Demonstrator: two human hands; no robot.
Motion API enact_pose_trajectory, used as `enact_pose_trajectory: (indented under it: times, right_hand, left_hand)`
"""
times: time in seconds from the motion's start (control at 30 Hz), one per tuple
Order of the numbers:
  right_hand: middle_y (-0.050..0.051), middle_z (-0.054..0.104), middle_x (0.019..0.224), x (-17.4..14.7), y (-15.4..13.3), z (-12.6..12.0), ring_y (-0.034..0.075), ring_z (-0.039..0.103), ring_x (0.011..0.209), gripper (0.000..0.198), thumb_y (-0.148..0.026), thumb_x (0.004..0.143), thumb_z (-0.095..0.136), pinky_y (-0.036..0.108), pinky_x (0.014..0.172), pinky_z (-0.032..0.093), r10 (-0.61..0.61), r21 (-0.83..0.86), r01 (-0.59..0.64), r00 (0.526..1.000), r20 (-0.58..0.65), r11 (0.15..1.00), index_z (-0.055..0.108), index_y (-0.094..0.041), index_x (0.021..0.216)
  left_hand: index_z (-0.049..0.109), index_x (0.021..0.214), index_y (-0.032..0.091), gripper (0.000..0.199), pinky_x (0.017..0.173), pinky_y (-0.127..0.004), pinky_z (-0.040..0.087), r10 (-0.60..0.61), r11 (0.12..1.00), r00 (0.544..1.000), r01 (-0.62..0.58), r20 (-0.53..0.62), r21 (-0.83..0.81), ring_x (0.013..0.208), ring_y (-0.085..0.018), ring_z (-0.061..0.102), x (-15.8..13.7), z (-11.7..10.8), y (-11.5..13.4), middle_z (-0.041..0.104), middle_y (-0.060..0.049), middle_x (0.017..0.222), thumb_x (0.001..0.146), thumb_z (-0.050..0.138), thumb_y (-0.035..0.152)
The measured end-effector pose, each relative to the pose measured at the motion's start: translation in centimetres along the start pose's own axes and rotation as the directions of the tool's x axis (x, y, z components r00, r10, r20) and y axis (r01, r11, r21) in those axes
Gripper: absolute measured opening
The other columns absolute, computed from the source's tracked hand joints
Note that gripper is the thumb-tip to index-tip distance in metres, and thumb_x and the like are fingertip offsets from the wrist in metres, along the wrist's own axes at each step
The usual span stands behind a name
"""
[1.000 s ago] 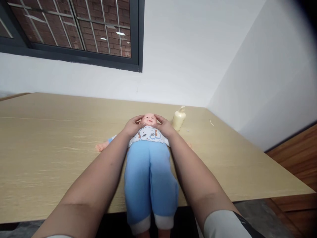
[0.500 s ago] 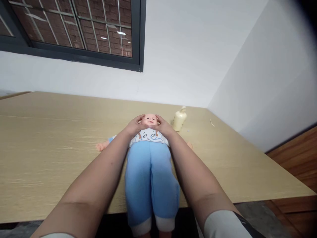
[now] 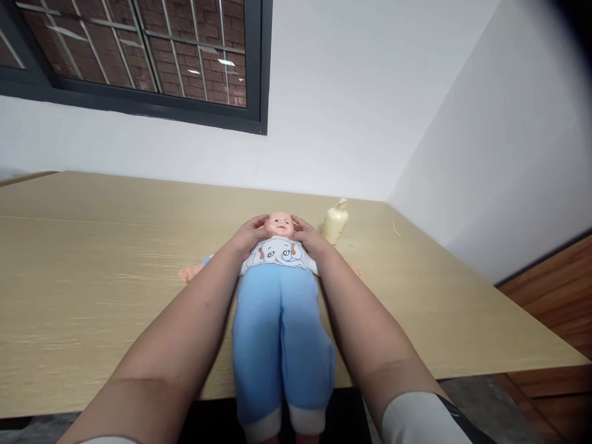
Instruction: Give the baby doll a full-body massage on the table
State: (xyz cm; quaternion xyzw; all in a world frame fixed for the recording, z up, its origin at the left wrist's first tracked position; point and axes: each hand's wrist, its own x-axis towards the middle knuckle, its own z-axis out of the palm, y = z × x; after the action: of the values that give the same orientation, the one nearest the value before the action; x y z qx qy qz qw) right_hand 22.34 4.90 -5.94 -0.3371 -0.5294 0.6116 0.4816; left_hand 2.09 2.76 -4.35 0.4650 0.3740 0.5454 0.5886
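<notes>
A baby doll [image 3: 280, 308] lies on its back, in blue trousers with white cuffs and a white top with an elephant face. Its head is at the far end, and its lower legs hang past the table's near edge. My left hand [image 3: 251, 235] is curved against the left side of the doll's head, thumb by its cheek. On the other side, my right hand [image 3: 309, 237] cups the head in the same way. Both sets of fingertips are partly hidden behind the head. The doll's arms stretch out sideways, partly covered by my forearms.
A cream pump bottle [image 3: 335, 223] stands just beyond my right hand. A thin pale strand [image 3: 396, 229] lies farther right on the wooden table [image 3: 115, 259]. White walls and a barred window [image 3: 152, 49] border the back.
My thumbs have drawn apart from under the doll's chin to the sides of its face, uncovering the neckline. The doll and bottle stay in place.
</notes>
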Motion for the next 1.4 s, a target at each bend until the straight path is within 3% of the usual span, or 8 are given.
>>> enact_pose_trajectory:
  times: [0.1,0.2,0.4,0.73,0.93,1.03,1.17,1.4]
  right_hand:
    - [0.013,0.056,0.138,0.1,0.0,0.1,0.029,0.063,0.113,0.087,-0.017,0.061,0.074,0.041,0.092,0.055,0.01,0.024,-0.009,0.999,-0.037,1.0,0.041,-0.018,0.142]
    - [0.013,0.056,0.138,-0.2,-0.2,0.2,0.028,0.062,0.114,0.086,-0.032,0.071,0.074,0.043,0.094,0.053,0.003,-0.053,-0.007,0.998,-0.066,0.999,0.035,-0.019,0.147]
    - [0.014,0.041,0.151,-0.9,-1.0,0.6,0.032,0.056,0.123,0.112,-0.042,0.059,0.087,0.044,0.1,0.05,-0.029,-0.394,0.0,0.997,-0.067,0.919,0.028,-0.025,0.152]
    - [0.018,0.04,0.15,-0.5,-0.4,0.5,0.031,0.057,0.123,0.12,-0.03,0.058,0.088,0.044,0.096,0.053,0.005,-0.211,-0.004,1.0,0.004,0.978,0.016,-0.019,0.154]
    - [0.019,0.047,0.146,-0.7,-0.7,0.1,0.028,0.063,0.113,0.114,-0.011,0.055,0.08,0.041,0.093,0.054,0.066,0.008,-0.066,0.998,-0.018,0.998,0.018,-0.014,0.151]
    - [0.014,0.06,0.133,-0.7,-1.0,0.1,0.026,0.068,0.1,0.107,-0.01,0.058,0.073,0.042,0.087,0.057,0.092,0.047,-0.089,0.994,-0.062,0.995,0.02,-0.018,0.151]
    - [0.011,0.066,0.118,-0.6,-0.9,0.3,0.026,0.07,0.091,0.095,-0.023,0.068,0.07,0.043,0.081,0.058,0.114,-0.005,-0.116,0.983,-0.141,0.993,0.024,-0.021,0.151]
    - [0.015,0.051,0.14,-0.4,-0.4,0.4,0.028,0.064,0.109,0.12,-0.04,0.058,0.088,0.042,0.091,0.054,0.046,-0.256,-0.075,0.992,-0.115,0.964,0.018,-0.025,0.154]
  left_hand:
    - [0.064,0.11,0.015,0.06,0.083,-0.04,0.054,-0.038,0.998,0.998,0.036,-0.05,-0.058,0.101,-0.03,0.066,0.1,0.0,0.1,0.064,-0.014,0.122,0.051,0.075,0.013]
    - [0.062,0.117,0.018,0.068,0.087,-0.041,0.054,-0.021,1.0,0.999,0.022,-0.048,0.0,0.106,-0.031,0.065,0.0,0.1,0.1,0.06,-0.014,0.128,0.051,0.079,0.014]
    - [0.056,0.126,0.023,0.081,0.088,-0.041,0.053,0.034,0.973,0.999,-0.033,0.001,0.228,0.115,-0.032,0.06,-0.5,0.5,0.2,0.052,-0.013,0.137,0.051,0.087,0.026]
    - [0.051,0.132,0.022,0.086,0.085,-0.04,0.053,0.01,0.947,1.0,-0.006,-0.012,0.32,0.111,-0.031,0.061,-0.6,0.6,0.5,0.054,-0.013,0.131,0.053,0.085,0.027]
    - [0.059,0.119,0.018,0.077,0.08,-0.041,0.054,-0.029,0.998,0.999,0.028,0.017,0.052,0.094,-0.028,0.068,-0.5,0.4,0.5,0.064,-0.012,0.116,0.046,0.083,0.015]
    - [0.059,0.117,0.017,0.068,0.076,-0.038,0.054,-0.064,0.998,0.995,0.064,-0.073,0.006,0.087,-0.026,0.069,-0.4,0.4,0.6,0.068,-0.011,0.104,0.051,0.075,0.013]
    - [0.057,0.121,0.015,0.064,0.07,-0.035,0.053,-0.076,0.997,0.98,0.08,-0.183,0.014,0.083,-0.024,0.068,-0.3,0.5,0.6,0.067,-0.01,0.095,0.058,0.07,0.018]
    - [0.055,0.126,0.022,0.08,0.087,-0.04,0.052,0.034,0.968,0.999,-0.032,-0.003,0.247,0.111,-0.031,0.061,-0.4,0.3,0.1,0.055,-0.013,0.134,0.052,0.086,0.027]
